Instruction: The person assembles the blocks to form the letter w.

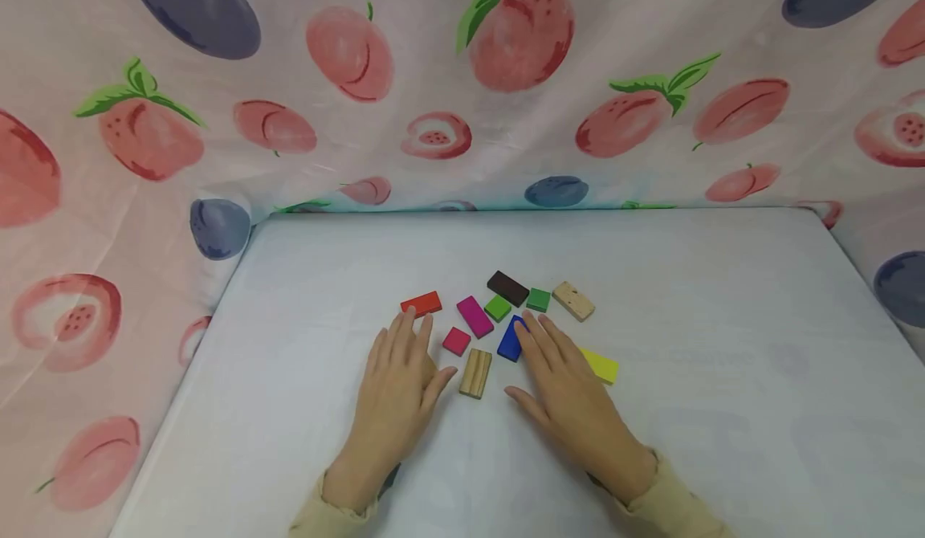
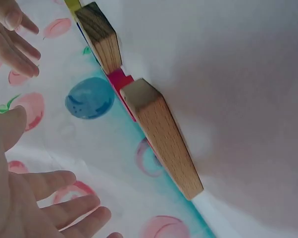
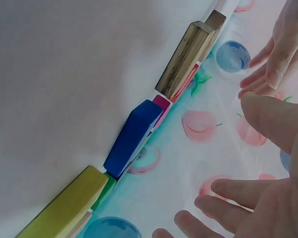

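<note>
My left hand [image 1: 393,389] is held over the left of a loose group of small blocks, its fingers extended and holding nothing. Near its fingertips lies a red block [image 1: 422,304]. A plain wooden block [image 2: 164,144] shows in the left wrist view, mostly hidden by that hand from above. Fingers spread, my right hand [image 1: 574,397] hovers over the right side, partly covering a blue block [image 1: 510,342] and a yellow block [image 1: 603,367]. Between the hands are a striped wooden block [image 1: 475,373], a pink square block [image 1: 457,341] and a magenta block [image 1: 474,317].
Farther back lie a dark brown block [image 1: 508,288], a lime green block [image 1: 498,307], a darker green block [image 1: 538,299] and a speckled tan block [image 1: 574,301]. All rest on a white table [image 1: 289,345]. Behind it hangs a fruit-print curtain [image 1: 433,64].
</note>
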Tool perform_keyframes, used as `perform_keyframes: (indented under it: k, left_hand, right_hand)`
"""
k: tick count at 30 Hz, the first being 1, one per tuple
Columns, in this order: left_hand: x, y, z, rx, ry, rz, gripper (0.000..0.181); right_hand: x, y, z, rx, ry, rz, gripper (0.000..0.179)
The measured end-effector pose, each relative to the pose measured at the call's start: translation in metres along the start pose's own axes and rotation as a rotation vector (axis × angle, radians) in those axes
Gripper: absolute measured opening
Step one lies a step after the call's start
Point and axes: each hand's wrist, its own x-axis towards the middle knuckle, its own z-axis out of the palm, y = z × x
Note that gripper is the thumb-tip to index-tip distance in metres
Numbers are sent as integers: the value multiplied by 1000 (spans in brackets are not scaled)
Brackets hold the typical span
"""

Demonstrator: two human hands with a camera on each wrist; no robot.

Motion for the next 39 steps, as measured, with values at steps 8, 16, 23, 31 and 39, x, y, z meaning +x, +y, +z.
perform_keyframes:
  k: [8, 16, 23, 31, 39]
  left_hand:
    - [4, -8, 0, -29, 33, 0, 74]
    - [8, -15, -1, -57, 30, -20, 71]
    - [12, -21, 0, -74, 30, -33, 69]
    - [16, -27, 1, -111, 17, -58, 67]
    - [23, -31, 1, -128, 20, -73, 62]
  right_hand:
    - [8, -4, 1, 31, 6, -7, 84]
    - [16, -9, 2, 78, 8, -11, 80]
    - [21, -15, 2, 131, 17, -27, 80]
    - [26, -21, 5, 152, -16, -24, 80]
    - [33, -27, 8, 203, -41, -27, 76]
